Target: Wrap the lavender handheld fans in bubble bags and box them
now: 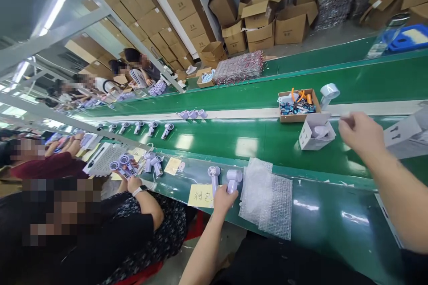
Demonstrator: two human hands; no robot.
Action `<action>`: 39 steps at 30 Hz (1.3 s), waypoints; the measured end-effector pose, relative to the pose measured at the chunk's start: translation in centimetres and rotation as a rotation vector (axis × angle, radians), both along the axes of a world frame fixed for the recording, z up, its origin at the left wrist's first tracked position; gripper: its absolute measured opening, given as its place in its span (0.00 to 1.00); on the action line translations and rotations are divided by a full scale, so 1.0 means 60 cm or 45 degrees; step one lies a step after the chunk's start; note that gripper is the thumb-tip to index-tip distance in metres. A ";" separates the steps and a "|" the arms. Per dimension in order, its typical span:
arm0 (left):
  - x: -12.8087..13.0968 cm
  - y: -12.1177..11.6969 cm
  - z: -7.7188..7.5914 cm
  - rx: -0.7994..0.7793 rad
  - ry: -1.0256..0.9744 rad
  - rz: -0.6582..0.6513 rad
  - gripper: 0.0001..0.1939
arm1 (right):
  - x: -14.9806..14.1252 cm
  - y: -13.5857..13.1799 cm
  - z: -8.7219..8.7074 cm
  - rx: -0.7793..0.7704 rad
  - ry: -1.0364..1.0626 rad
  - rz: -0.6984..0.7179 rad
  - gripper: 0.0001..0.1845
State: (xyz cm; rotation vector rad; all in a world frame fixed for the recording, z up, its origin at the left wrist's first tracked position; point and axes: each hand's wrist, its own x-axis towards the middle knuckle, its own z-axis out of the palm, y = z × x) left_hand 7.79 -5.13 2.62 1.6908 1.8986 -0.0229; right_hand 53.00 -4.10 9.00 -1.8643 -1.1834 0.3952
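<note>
A pale purple handheld fan (235, 175) stands head-up at the near edge of the green worktop (321, 213), its handle gripped in the left hand (223, 200). Just left of it is a second fan (214, 173) beside a yellow note (197, 196); sheets of bubble wrap (279, 205) lie to its right. Beyond runs a glossy green belt (217, 136) bearing a row of fans (152, 129), an open white box (306, 138) and, behind that, a cardboard tray (297, 118) of tools and parts. A co-worker (110, 236) sits at the left, holding fans; brown cartons (195, 22) are stacked by the far wall. The left forearm reaches up from the bottom edge, while the right arm stretches out over the belt — the right hand (363, 132) is raised near the white box, fingers curled, but whether they hold anything I cannot tell.
</note>
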 end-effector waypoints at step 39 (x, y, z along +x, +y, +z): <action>0.210 -0.084 0.009 -0.250 -1.033 -1.052 0.09 | -0.369 -0.389 -0.028 -0.073 1.988 -0.071 0.32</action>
